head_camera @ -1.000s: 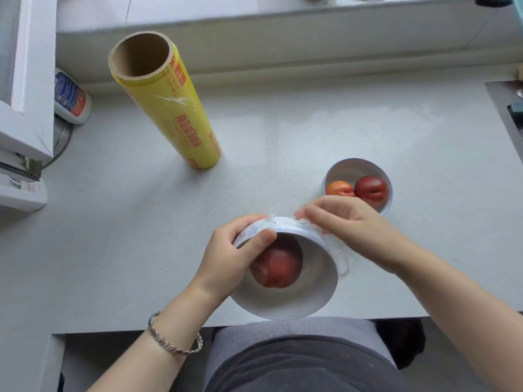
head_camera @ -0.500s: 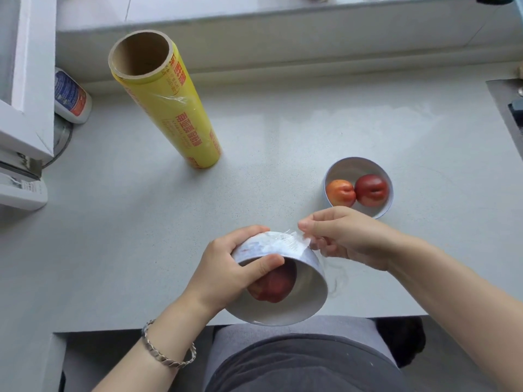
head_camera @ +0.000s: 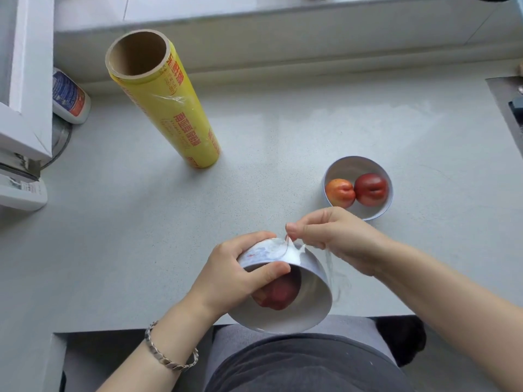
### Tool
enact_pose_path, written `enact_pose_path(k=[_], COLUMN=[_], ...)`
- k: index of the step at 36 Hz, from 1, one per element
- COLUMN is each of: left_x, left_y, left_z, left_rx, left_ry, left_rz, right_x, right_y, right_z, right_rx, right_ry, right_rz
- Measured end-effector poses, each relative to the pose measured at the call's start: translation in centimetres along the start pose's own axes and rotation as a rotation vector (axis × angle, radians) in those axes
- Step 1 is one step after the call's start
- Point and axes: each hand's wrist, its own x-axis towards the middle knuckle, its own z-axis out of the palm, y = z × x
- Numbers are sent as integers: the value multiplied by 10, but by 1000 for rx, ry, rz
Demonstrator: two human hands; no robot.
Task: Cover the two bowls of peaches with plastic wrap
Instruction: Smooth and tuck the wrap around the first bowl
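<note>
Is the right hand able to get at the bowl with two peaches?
Probably yes: the bowl with two peaches stands uncovered just beyond the right hand, nothing between them, though that hand pinches plastic wrap on the tilted bowl.

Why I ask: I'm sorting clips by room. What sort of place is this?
Probably a home kitchen: a pale countertop, a standing plastic wrap roll, and a bowl holding two peaches.

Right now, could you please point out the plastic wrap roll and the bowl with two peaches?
plastic wrap roll (head_camera: 169, 117), head view, yellow side.
bowl with two peaches (head_camera: 355, 168), head view, bare inner wall.
</note>
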Motion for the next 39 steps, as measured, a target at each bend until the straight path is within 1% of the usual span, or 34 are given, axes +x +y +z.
enact_pose_path(k=[3,6,9,11,13,14,18,19,21,23,24,26,27,28,29,30,31,32,33,37,39], left_x=[0,0,1,2,3,3,1,1,0,-1,-1,-1,-1,-1,-1,-1,0,0,1,1,2], left_y=[1,2,2,2,3,3,2,2,2,1,0,-2,-2,-2,-3,-2,-1,-1,-1,-2,-4], left_z=[1,2,2,2,2,1,0,0,0,-1,-2,-3,-4,-5,-5,-5,-5,-4,-3,0,1], left_rx=[19,29,11,0,-22,-37,-60,-55,-47,-62,-78,-105,-109,-107,-102,-100,-100,-102,-106,-151,-156], left_ry=[13,22,41,51,65,71,71,67,60,64,69,86,95,102,105,103,99,95,97,117,111], left_rz=[7,33,48,53,56,55,68,68,61,49,42,27,22,19,18,20,25,34,41,38,37], right_x=[2,5,8,9,10,10,10,10,11,12,11,3,-4,-12,-20,-26,-30,-31,-30,-19,-13], right_y=[10,16,16,15,14,12,12,14,17,20,20,14,9,5,3,2,5,8,11,12,13], right_z=[10,17,21,21,21,19,9,6,1,-5,-8,-11,-10,-6,-1,4,10,15,18,24,23], right_rx=[100,135,64,-25,-102,-104,95,128,140,85,37,-82,-136,-198,-268,-328,-379,-431,-473,-517,-524], right_ry=[189,315,387,412,419,397,208,187,215,337,412,509,492,426,328,214,106,34,4,27,24], right_rz=[-19,-49,-90,-120,-126,-109,75,114,144,98,37,-184,-322,-452,-551,-606,-615,-610,-605,-560,-499])
